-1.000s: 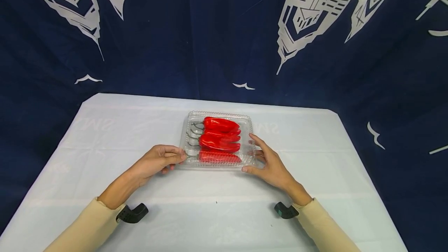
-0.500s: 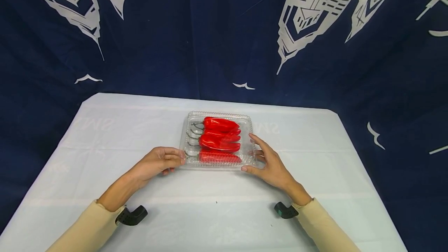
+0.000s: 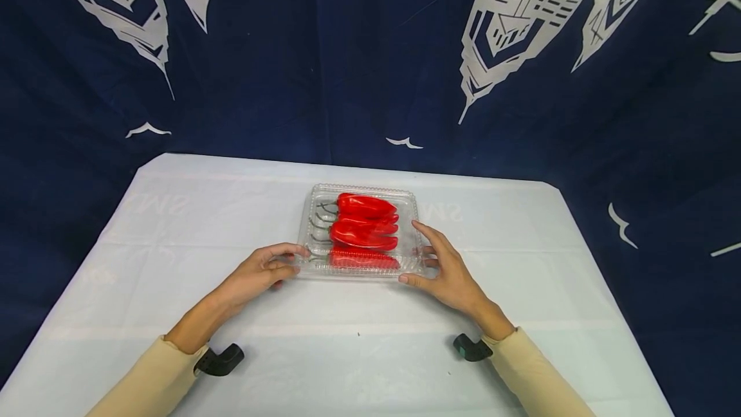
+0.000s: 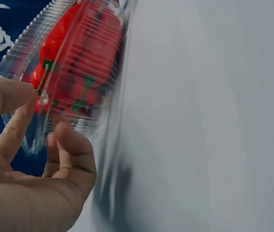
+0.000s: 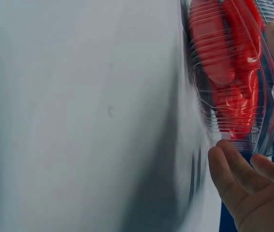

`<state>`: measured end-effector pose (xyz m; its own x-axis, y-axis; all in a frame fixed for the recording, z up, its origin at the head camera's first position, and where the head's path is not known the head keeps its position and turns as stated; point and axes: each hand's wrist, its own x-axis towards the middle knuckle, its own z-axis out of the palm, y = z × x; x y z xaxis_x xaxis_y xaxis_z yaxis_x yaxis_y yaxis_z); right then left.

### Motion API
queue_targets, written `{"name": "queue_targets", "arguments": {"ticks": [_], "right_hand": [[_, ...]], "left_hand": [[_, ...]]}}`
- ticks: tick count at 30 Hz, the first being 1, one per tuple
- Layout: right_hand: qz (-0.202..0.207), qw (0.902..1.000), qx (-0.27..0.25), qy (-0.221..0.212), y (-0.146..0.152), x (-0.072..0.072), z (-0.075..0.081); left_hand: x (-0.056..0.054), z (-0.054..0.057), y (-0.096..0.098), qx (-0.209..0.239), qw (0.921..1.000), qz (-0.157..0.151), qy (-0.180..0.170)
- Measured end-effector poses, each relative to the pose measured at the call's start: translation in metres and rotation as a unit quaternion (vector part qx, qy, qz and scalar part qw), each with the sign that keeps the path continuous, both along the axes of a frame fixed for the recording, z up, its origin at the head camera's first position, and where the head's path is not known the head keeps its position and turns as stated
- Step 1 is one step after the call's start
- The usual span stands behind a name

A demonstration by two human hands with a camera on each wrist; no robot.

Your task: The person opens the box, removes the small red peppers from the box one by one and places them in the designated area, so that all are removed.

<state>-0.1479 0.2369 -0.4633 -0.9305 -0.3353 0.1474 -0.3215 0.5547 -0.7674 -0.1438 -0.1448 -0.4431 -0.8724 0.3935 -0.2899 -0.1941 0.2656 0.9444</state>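
Observation:
A clear plastic clamshell box (image 3: 408, 201) lies on the white table with its ribbed lid down over several glossy red peppers (image 3: 365, 233), their green stems toward the left. My left hand (image 3: 257, 277) is at the box's front left corner, its index fingertip on the rim and the thumb a little apart below. In the left wrist view its fingertips (image 4: 33, 92) are right at the lid's edge. My right hand (image 3: 448, 275) frames the front right corner, thumb along the front edge and fingers beside the right wall. Its fingers (image 5: 233, 179) are fairly straight in the right wrist view.
White cloth covers the table (image 3: 359, 359). A dark blue curtain (image 3: 260, 82) with white skyline drawings hangs right behind it. Each sleeve carries a black wrist mount; the left one (image 3: 220, 359) and right one (image 3: 471, 347) hang over the cloth.
My left hand loosens from its pinch at the box corner, with its index finger straightening and the thumb drawing back. The right hand and the box stay where they were.

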Motion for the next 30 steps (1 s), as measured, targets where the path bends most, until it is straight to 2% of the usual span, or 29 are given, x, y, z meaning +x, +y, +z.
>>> {"name": "queue_targets", "arguments": {"ticks": [6,9,12,19,26,30], "right_hand": [[-0.001,0.9998,0.005,0.02,-0.001,-0.001,-0.001],[-0.009,0.9989,0.009,0.046,0.0,-0.001,-0.001],[-0.008,0.9967,0.008,0.08,0.002,-0.001,-0.002],[0.027,0.9851,0.033,0.167,0.013,0.001,0.002],[0.06,0.98,-0.001,0.19,0.022,0.004,-0.003],[0.069,0.9746,0.009,0.213,0.022,0.0,-0.004]], "left_hand": [[-0.001,-0.013,0.002,0.016,0.9998,0.012,0.007],[-0.002,-0.016,0.003,0.024,0.9995,0.018,0.012],[-0.001,-0.016,0.003,0.032,0.9992,0.02,0.016],[-0.001,-0.015,0.005,0.035,0.9989,0.025,0.022],[-0.004,-0.018,0.006,0.048,0.9984,0.027,0.008],[-0.005,-0.018,0.006,0.065,0.9976,0.023,0.002]]}}
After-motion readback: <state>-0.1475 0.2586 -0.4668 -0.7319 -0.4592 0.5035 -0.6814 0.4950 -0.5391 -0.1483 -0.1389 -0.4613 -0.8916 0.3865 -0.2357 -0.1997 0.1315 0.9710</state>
